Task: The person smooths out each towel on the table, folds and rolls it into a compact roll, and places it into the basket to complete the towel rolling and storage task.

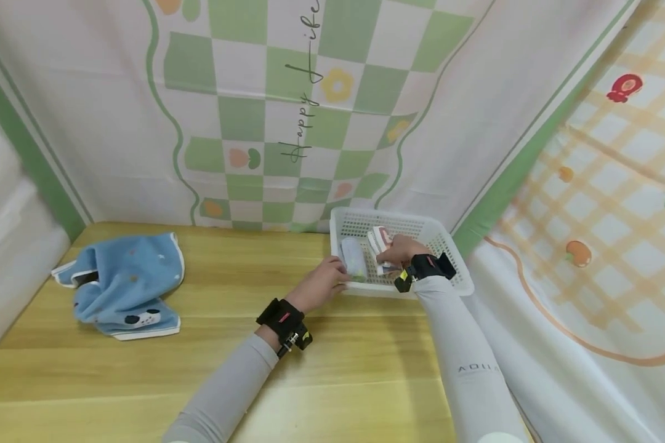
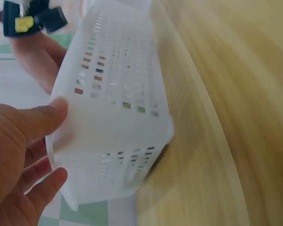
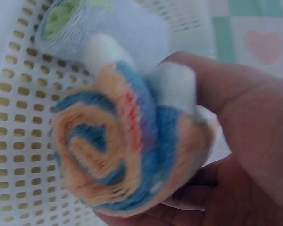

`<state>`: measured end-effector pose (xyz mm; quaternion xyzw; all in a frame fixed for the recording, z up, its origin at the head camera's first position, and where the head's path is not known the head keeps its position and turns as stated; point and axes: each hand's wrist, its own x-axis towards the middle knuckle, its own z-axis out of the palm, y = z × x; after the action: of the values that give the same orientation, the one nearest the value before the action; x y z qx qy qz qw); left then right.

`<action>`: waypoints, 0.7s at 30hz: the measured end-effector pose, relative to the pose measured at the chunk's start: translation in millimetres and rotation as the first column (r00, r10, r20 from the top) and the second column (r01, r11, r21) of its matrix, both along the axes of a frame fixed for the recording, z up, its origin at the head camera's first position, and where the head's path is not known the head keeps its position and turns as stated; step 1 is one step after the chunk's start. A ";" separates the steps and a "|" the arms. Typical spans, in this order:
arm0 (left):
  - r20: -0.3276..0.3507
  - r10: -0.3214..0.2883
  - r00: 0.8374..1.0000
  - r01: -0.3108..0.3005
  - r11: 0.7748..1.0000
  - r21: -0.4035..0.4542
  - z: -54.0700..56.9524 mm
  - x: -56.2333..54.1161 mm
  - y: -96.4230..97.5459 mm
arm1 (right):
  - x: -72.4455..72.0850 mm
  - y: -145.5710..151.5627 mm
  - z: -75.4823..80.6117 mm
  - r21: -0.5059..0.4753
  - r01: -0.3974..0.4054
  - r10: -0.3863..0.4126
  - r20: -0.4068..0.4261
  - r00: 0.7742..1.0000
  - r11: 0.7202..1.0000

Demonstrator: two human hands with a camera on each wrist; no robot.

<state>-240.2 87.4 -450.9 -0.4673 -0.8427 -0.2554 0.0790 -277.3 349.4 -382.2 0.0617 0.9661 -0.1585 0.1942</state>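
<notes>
A white perforated plastic basket (image 1: 377, 212) stands at the table's back edge. My left hand (image 1: 321, 283) grips its near left corner; in the left wrist view the thumb (image 2: 49, 115) lies over the rim, with some fingers hidden behind the wall. Inside the basket my right hand (image 1: 404, 249) holds a rolled towel (image 3: 89, 150), its coiled end striped blue and peach, with white edging and a red mark. Beside it in the basket lies a second roll (image 1: 353, 258), pale grey-white with a green end (image 3: 61, 21).
A crumpled blue towel (image 1: 135, 280) with white edging lies on the wooden table (image 1: 233, 264) at the left. A green-checked curtain (image 1: 294, 123) hangs behind the basket, and an orange-checked cloth (image 1: 598, 246) hangs at the right.
</notes>
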 end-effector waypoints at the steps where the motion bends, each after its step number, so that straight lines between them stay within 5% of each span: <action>1: 0.006 0.002 1.000 -0.002 1.000 0.012 -0.6 0.3 0.1 | -3.5 -0.9 -1.7 0.028 -0.005 0.004 0.024 1.000 1.000; 6: 0.040 0.000 0.999 -0.001 0.999 0.032 -4.1 1.0 0.0 | -18.7 -5.9 -13.9 0.178 -0.049 0.024 0.140 0.990 0.983; 15: 0.091 0.018 0.996 -0.020 1.000 0.019 -4.3 -0.3 -0.7 | -48.4 -5.8 -35.2 0.191 -0.061 0.016 0.232 0.973 0.980; 21: 0.108 0.019 0.994 -0.021 1.000 0.022 -2.9 0.5 -1.1 | -50.1 -10.1 -37.9 0.176 -0.025 -0.022 0.257 0.966 0.984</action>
<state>-239.8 86.3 -453.8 -0.4436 -0.8473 -0.2891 0.0415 -327.4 339.3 -420.1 0.0981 0.9429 -0.0621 0.3122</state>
